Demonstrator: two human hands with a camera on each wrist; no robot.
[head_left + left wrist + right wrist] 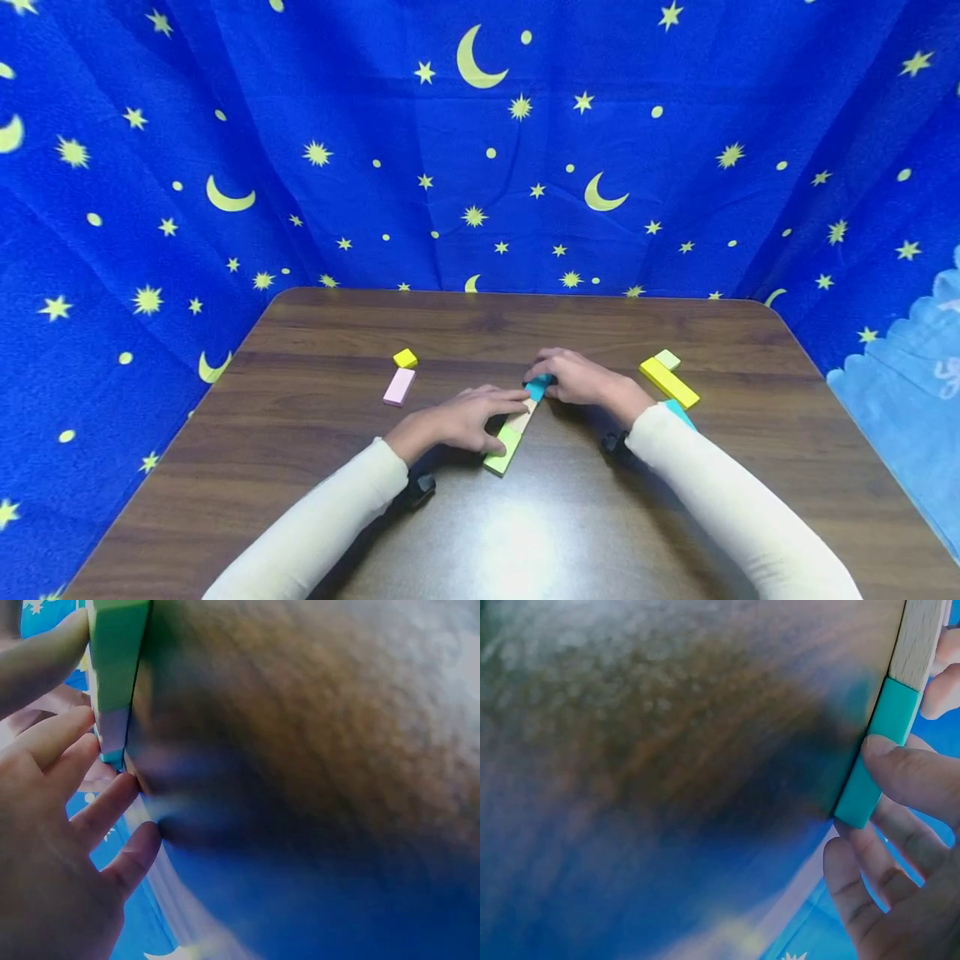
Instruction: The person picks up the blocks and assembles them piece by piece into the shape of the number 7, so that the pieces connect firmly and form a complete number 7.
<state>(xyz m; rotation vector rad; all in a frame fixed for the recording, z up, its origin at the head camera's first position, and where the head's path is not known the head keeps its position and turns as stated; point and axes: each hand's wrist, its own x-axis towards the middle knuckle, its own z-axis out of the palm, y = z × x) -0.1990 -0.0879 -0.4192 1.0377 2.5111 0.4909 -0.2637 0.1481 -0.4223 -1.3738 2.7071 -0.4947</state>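
Note:
Three small blocks lie end to end in a slanting row: a light green block point(504, 452) nearest the body, a bare wood block point(519, 421) in the middle, a blue block point(537, 389) at the far end. My right hand point(588, 382) pinches the blue block; in the right wrist view the thumb lies on one face and fingers reach behind it. My left hand point(467, 419) has its thumb touching the green block and its outstretched fingers along the wood block. In the left wrist view the ring and little fingertips touch the tabletop.
On the left of the brown table point(337, 333) lie a yellow block point(405, 358) and a pink block point(399, 387). To the right are a long yellow block point(669, 382), a pale green block point(667, 359) and another blue block point(679, 413), partly hidden by the right sleeve.

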